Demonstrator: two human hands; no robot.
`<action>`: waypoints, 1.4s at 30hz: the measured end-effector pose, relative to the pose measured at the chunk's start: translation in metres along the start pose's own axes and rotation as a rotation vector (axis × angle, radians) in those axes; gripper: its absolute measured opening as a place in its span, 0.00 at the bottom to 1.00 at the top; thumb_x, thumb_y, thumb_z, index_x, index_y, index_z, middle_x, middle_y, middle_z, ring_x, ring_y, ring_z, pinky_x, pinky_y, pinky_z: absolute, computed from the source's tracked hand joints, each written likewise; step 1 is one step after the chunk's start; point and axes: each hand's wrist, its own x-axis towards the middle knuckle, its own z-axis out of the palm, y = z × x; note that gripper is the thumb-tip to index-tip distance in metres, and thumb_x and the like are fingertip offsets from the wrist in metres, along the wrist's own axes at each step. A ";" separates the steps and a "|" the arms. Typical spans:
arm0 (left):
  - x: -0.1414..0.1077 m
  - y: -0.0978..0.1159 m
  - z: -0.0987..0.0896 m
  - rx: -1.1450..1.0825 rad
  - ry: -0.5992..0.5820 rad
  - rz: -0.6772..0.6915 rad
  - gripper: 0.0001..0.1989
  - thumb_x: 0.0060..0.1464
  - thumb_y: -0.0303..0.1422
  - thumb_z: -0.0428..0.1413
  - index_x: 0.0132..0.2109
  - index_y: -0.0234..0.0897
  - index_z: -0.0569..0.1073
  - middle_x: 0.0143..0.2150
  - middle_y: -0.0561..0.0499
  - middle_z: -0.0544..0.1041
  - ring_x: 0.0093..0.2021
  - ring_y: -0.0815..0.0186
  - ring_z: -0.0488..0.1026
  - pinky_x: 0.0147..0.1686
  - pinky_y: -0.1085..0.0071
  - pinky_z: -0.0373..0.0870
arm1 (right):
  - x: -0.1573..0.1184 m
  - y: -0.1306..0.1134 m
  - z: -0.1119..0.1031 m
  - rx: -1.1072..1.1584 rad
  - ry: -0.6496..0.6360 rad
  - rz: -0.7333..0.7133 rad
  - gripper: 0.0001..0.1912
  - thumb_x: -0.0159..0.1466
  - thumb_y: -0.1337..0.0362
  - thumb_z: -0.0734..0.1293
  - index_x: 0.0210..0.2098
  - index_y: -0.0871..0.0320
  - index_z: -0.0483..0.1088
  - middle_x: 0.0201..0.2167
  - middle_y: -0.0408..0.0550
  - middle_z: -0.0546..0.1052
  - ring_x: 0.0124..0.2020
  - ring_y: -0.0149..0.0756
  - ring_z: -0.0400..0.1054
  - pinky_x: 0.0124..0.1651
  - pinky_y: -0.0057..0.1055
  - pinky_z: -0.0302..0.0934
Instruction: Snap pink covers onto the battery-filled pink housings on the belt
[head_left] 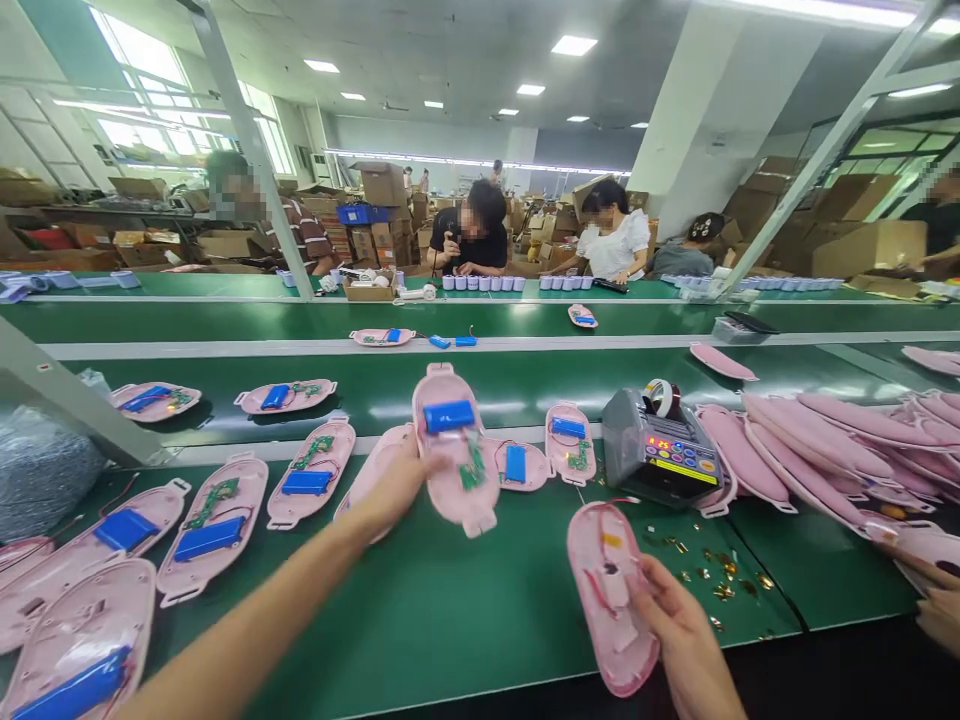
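Note:
My left hand (401, 475) grips the edge of a pink plastic housing (454, 500), lifted over the green bench. Inside that housing lie a blue battery pack (450, 416) and a green circuit board (472, 462). Lower and to the right, my right hand (679, 620) holds a second pink shell (611, 600) by its right edge, inner side toward me. Red wires and a small yellow tape patch (611, 541) show in this shell. Several more pink housings with blue packs and boards, such as one housing (214, 530) on the left, lie around my left arm.
A grey tape dispenser (660, 450) with a lit display stands right of centre. Yellow tape scraps (724, 590) litter the bench before it. Pink shells (810, 440) are heaped at the right, near another person's hand (937, 610). A metal post (82, 390) slants at left. People sit beyond the bench.

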 end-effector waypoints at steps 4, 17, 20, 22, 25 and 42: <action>-0.083 -0.043 0.042 -0.355 0.195 -0.359 0.28 0.39 0.34 0.64 0.50 0.31 0.70 0.46 0.40 0.80 0.44 0.51 0.78 0.41 0.60 0.77 | -0.002 -0.014 0.033 0.071 -0.128 0.033 0.31 0.46 0.44 0.78 0.42 0.58 0.75 0.40 0.54 0.78 0.36 0.42 0.73 0.39 0.34 0.70; -0.145 -0.037 -0.004 0.496 -0.234 -0.532 0.15 0.55 0.41 0.55 0.41 0.32 0.76 0.33 0.43 0.78 0.33 0.56 0.77 0.31 0.63 0.74 | 0.026 -0.012 0.056 -0.368 -0.229 0.004 0.35 0.49 0.34 0.71 0.38 0.58 0.68 0.30 0.47 0.76 0.28 0.37 0.67 0.30 0.31 0.62; -0.118 -0.021 -0.019 0.944 -0.399 -0.005 0.16 0.55 0.33 0.58 0.51 0.37 0.75 0.53 0.40 0.77 0.52 0.50 0.74 0.52 0.53 0.71 | 0.023 -0.024 0.055 -0.296 -0.159 0.009 0.35 0.46 0.35 0.73 0.37 0.59 0.68 0.28 0.47 0.75 0.26 0.36 0.67 0.28 0.30 0.62; -0.096 -0.020 -0.014 1.017 -0.647 0.292 0.31 0.50 0.30 0.64 0.61 0.45 0.68 0.67 0.42 0.65 0.65 0.48 0.63 0.63 0.48 0.60 | 0.020 -0.035 0.051 -0.251 -0.110 -0.008 0.35 0.43 0.37 0.75 0.37 0.59 0.68 0.27 0.46 0.75 0.26 0.36 0.68 0.28 0.30 0.63; -0.084 -0.028 0.004 1.150 -0.799 0.359 0.34 0.49 0.41 0.66 0.62 0.43 0.68 0.68 0.38 0.63 0.65 0.42 0.62 0.61 0.43 0.61 | 0.012 -0.047 0.036 -0.185 -0.013 -0.051 0.35 0.42 0.39 0.77 0.37 0.59 0.68 0.28 0.46 0.76 0.26 0.35 0.69 0.29 0.29 0.65; -0.127 -0.084 0.029 1.445 -0.236 0.449 0.40 0.47 0.60 0.58 0.58 0.36 0.73 0.56 0.29 0.73 0.54 0.39 0.71 0.47 0.47 0.71 | -0.008 -0.044 0.050 -0.624 -0.119 -0.160 0.24 0.61 0.41 0.63 0.42 0.55 0.71 0.38 0.47 0.77 0.37 0.40 0.70 0.38 0.32 0.63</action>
